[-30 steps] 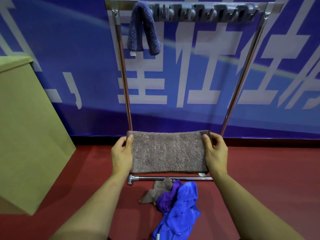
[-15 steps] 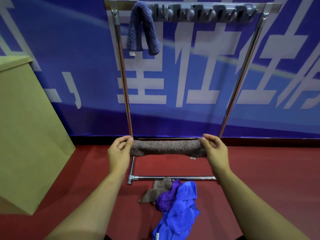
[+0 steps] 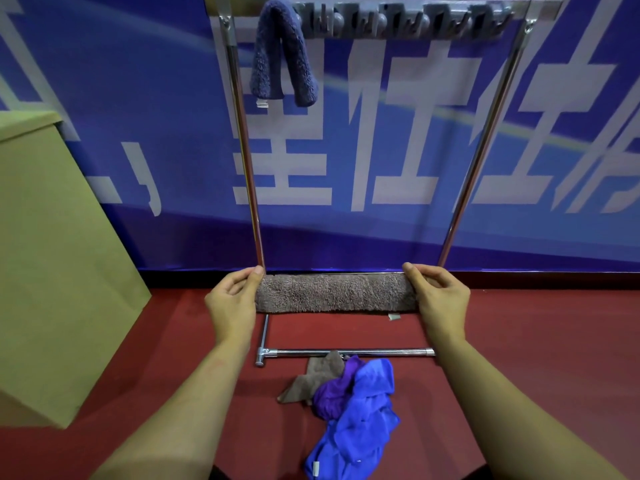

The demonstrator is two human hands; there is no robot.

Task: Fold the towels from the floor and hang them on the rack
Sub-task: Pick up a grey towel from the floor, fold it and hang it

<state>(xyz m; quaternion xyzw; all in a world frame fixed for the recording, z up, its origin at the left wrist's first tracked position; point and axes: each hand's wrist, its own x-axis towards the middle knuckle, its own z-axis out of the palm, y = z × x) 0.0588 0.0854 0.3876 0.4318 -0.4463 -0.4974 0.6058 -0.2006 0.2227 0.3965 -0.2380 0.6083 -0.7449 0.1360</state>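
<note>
Pinching the folded brown towel (image 3: 335, 293) taut, left hand (image 3: 231, 303) at nine, right hand (image 3: 440, 299) at three, keep your ends level toward the rack (image 3: 483, 140) at twelve.

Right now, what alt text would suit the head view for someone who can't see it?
Two hands, left hand and right hand, hold a folded brown towel stretched before a metal rack. A dark blue towel hangs on top; more towels lie on the red floor.

Both forearms reach forward, roughly parallel. The left hand (image 3: 232, 303) pinches the left end of the folded brown towel (image 3: 334, 293), thumb on top and fingers curled beneath. The right hand (image 3: 439, 299) pinches the towel's right end the same way.
</note>
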